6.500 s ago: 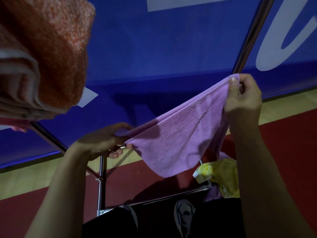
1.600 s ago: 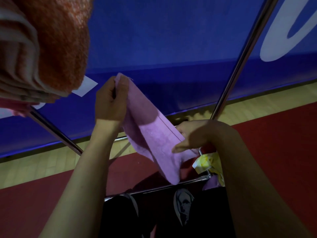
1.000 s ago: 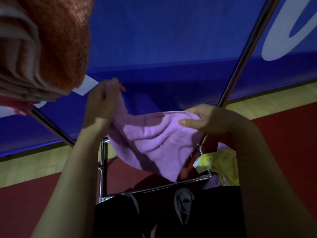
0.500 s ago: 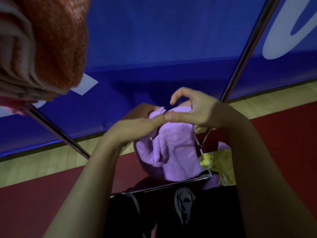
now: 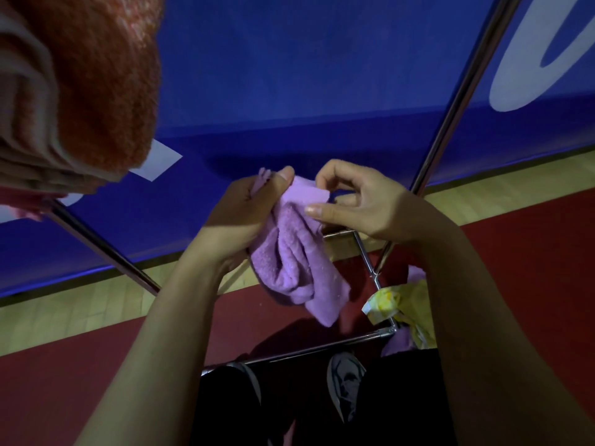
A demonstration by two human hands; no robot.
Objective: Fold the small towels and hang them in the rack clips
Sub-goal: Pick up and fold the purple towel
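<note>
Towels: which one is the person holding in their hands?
The purple towel: the left hand and the right hand pinch its top. The orange towel hangs on the rack; the yellow one sits lower, untouched.

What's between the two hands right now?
The bunched purple towel, in the head view. The left hand grips its upper left part with the thumb on top; the right hand pinches the top edge.

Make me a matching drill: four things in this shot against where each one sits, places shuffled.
Things:
1. purple towel
2. orange towel
3. yellow cloth
4. blue banner

Places:
A. top left, on the rack
B. backdrop behind the rack
C. between both hands
D. low right, by the rack's corner

Pairs: 1-C, 2-A, 3-D, 4-B
</note>
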